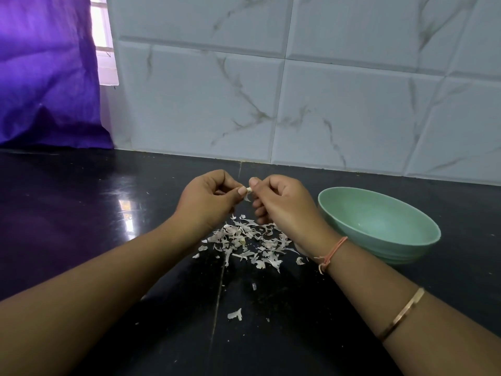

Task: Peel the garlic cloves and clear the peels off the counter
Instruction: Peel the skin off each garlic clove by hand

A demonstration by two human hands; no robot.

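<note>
Head view: left hand (207, 196) and right hand (282, 202) pinched one clove (247, 189) between them above peels (245, 240) on counter (81, 202). Clove looked tiny, light, firm, likely slippery; skin papery, best picked at tip.

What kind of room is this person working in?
Most likely a home kitchen: a polished black stone counter runs along a wall of white marble-veined tiles, with a pale green bowl and a heap of papery garlic peels on it.
</note>
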